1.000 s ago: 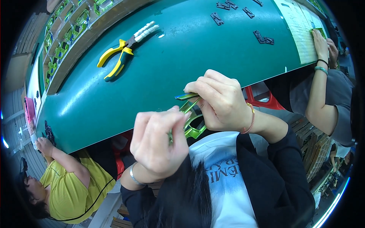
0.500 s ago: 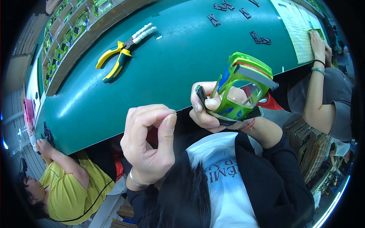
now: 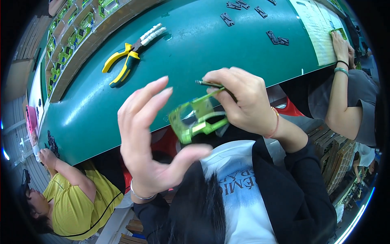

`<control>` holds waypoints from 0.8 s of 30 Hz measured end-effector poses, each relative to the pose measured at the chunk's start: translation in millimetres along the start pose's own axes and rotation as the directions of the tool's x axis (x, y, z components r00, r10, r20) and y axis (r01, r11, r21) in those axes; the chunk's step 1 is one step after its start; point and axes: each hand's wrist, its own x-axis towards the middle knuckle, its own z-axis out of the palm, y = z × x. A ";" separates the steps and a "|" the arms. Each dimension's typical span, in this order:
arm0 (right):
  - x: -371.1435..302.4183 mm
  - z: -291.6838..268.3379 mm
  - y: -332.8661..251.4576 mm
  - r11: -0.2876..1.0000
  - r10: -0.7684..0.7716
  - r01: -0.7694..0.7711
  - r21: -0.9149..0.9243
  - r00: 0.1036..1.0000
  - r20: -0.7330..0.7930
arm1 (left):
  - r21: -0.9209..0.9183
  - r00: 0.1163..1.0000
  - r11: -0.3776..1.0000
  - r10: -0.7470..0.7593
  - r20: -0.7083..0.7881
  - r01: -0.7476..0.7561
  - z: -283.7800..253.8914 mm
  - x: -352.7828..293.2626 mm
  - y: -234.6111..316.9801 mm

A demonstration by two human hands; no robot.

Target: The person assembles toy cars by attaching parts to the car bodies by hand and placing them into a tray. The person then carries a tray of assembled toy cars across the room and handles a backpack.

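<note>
My right hand (image 3: 245, 99) grips a green plastic toy car body (image 3: 187, 130) by one end, near the table's front edge. The body has open window gaps and is tipped over toward the left, its outline smeared by motion. A thin dark piece (image 3: 207, 83) sticks out between the thumb and fingers of that hand. My left hand (image 3: 142, 138) is spread wide beside the car body, thumb and fingers apart around its left end. Nothing shows in the left palm, and I cannot tell whether the hand touches the body.
Yellow-and-green pliers (image 3: 129, 57) with white-wrapped jaws lie on the green table (image 3: 101, 110). Several small black plates (image 3: 278, 38) are scattered at the back right. A divided box (image 3: 79, 61) of green car parts stands at left. Co-workers sit on both sides, one in yellow (image 3: 77, 195).
My right hand has turned over, swinging the car body left and down toward my left hand. My left hand has opened from a pinch into a wide spread.
</note>
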 end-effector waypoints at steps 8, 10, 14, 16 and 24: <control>8.1 9.8 2.6 0.987 -0.070 0.069 -0.142 0.998 -0.003 | 0.390 0.978 0.900 0.143 0.154 -0.193 49.5 10.8 -22.7; 10.0 4.2 9.0 0.990 -0.087 0.092 -0.102 0.995 0.054 | 0.409 0.973 0.884 0.186 0.138 -0.227 56.4 12.7 -28.7; 10.6 4.8 19.7 0.989 -0.147 0.150 -0.019 0.983 0.107 | 0.336 0.974 0.916 0.186 0.127 -0.219 62.0 17.3 -33.0; 9.1 7.5 22.8 0.986 -0.159 0.162 -0.022 0.982 0.105 | 0.330 0.979 0.924 0.165 0.119 -0.196 63.9 16.4 -32.2; 3.2 15.7 19.2 0.995 -0.086 0.085 -0.057 0.996 -0.012 | 0.347 0.990 0.927 0.134 0.051 -0.143 80.6 21.5 -20.3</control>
